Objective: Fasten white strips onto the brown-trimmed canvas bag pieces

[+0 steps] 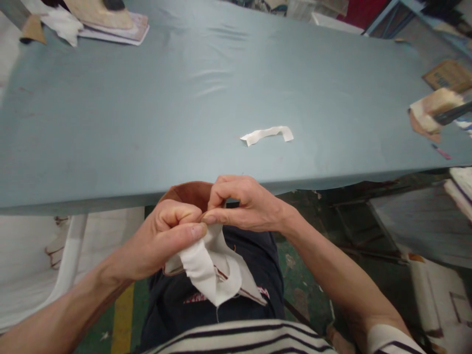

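Both my hands meet above my lap, just in front of the table edge, on a sewn fabric piece with white [201, 273] and brown [191, 191] sides. My left hand [173, 231] pinches its edge between thumb and curled fingers. Right beside it, my right hand [243, 204] pinches the same edge, thumb below and fingers bent above. White cloth with a dark reddish seam hangs below the hands, and a loose thread trails from its lowest corner. The brown part curves up behind the left hand. The fingertips hide the exact spot being gripped.
A blue-green covered table [165, 113] spreads ahead, with a white fabric strip [267, 133] on it. Papers [114, 32] lie at the far left. A cardboard piece [448, 76] and a pale padded object [438, 110] are at the right. A white pipe leg [72, 255] stands lower left.
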### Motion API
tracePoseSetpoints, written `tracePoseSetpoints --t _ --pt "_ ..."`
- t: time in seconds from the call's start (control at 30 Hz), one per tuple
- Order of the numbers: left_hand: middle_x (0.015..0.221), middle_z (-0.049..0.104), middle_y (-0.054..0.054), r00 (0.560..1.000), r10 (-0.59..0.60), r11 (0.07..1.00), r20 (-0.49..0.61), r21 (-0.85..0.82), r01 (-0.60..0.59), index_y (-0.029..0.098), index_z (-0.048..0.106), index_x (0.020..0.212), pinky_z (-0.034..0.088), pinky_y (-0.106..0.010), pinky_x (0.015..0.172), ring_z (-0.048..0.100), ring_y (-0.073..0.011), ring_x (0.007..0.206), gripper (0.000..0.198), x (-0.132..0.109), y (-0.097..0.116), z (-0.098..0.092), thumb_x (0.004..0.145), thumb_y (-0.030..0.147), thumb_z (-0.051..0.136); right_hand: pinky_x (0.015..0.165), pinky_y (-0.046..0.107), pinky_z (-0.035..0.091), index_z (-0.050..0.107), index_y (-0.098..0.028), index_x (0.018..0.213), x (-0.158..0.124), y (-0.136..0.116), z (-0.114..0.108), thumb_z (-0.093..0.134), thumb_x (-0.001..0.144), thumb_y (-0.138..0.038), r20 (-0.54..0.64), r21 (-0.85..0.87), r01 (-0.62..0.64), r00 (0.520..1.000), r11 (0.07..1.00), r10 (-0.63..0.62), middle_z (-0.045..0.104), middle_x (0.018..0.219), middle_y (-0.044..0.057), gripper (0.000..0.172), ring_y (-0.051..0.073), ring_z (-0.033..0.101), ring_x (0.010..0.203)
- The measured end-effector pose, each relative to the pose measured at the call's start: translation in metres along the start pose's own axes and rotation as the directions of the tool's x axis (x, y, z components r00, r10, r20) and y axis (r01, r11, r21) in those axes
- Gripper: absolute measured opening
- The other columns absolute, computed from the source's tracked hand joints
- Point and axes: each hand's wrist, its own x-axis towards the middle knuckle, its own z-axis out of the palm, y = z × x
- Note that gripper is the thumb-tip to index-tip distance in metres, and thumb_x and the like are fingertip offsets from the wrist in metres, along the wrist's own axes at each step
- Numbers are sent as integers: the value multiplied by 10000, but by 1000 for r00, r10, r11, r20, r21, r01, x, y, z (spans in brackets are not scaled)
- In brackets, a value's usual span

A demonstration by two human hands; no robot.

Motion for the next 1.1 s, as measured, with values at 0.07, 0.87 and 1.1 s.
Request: tracePoseSetpoints --t 0.07,0.87,1.1 --pt "496 255 68 987 45 998 -157 -36 -51 253 326 524 148 -236 363 183 -77 415 673 -3 -9 4 874 552 817 984 355 551 735 -223 945 -2 6 3 772 1063 -480 -197 14 -1 980 1000 4 815 1025 33 285 192 728 1004" --pt "563 355 73 599 278 957 -751 165 -238 237 395 574 234 -240 427 274 -95 501 568 2 -31 -10 832 465 846 882 379 641 738 -211 1121 -40 -3 64 651 1136 -426 -500 -458 5 825 889 -262 864 1047 100 232 232 818 949" --pt "558 379 76 526 240 962 -816 124 -245 229 433 567 237 -240 442 292 -88 501 513 7 -27 -2 836 400 835 804 339 594 744 -249 1063 -31 14 75 683 1104 -192 -518 -575 -14 780 818 -352 886 988 65 93 198 805 843"
